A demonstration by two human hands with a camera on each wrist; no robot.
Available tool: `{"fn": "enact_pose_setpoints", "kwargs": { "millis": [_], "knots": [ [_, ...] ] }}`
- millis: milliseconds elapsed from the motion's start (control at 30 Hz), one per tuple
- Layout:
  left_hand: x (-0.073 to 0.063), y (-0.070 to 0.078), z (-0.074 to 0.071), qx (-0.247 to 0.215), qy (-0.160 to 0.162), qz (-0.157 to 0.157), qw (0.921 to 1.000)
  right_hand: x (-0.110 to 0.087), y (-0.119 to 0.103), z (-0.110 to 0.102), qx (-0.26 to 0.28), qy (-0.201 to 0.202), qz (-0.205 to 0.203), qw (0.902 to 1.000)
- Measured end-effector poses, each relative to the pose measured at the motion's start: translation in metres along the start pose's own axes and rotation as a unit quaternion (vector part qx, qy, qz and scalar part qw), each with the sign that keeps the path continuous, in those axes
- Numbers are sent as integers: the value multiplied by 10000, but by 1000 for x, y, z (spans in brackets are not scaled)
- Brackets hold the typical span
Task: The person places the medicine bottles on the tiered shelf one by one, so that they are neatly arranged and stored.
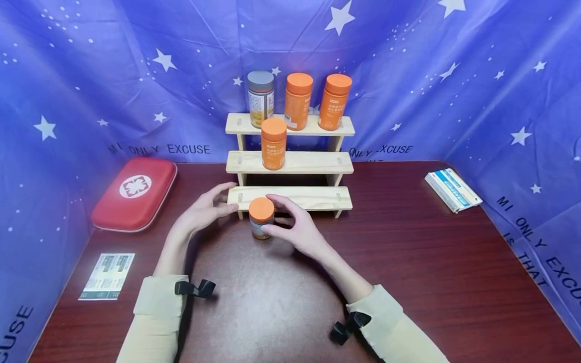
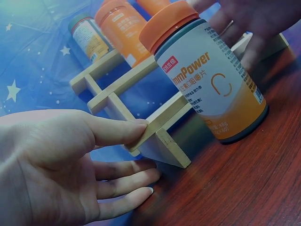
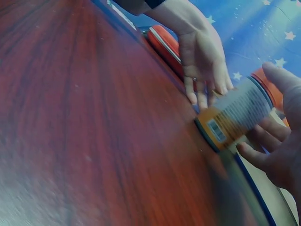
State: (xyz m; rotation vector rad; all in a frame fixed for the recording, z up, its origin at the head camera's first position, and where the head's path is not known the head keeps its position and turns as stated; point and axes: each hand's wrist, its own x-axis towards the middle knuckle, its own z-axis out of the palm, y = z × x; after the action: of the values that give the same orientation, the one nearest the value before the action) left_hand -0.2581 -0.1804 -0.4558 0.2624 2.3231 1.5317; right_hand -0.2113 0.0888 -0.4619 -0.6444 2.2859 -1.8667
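Note:
A bottle with an orange cap and grey-and-orange label [image 1: 262, 222] stands upright on the table before the stepped wooden stand [image 1: 299, 197]. My right hand [image 1: 299, 229] holds this bottle from the right, its thumb at the front and fingers curved behind. In the right wrist view the bottle [image 3: 235, 113] lies between thumb and fingers. With thumb and index finger, my left hand [image 1: 201, 209] grips the left end of the stand's lowest shelf; the other fingers [image 2: 127, 183] extend below it in the left wrist view.
On the top shelf stand a grey-capped bottle [image 1: 260, 101] and two orange bottles [image 1: 298, 103]. Another orange bottle [image 1: 274, 146] is on the middle shelf. A red case [image 1: 136, 194] and a blister pack [image 1: 107, 276] lie at left, a white-and-blue box [image 1: 453, 190] at far right.

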Motion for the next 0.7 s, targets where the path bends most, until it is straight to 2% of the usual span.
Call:
{"fn": "enact_pose_setpoints", "kwargs": {
  "millis": [333, 700],
  "knots": [
    [-1, 0, 0, -16, -8, 31, 10000, 2, 0, 14, -448, 485, -21, 9978],
    [0, -1, 0, -31, -36, 61, 10000, 3, 0, 12, -257, 460, -48, 9986]
  ]
}}
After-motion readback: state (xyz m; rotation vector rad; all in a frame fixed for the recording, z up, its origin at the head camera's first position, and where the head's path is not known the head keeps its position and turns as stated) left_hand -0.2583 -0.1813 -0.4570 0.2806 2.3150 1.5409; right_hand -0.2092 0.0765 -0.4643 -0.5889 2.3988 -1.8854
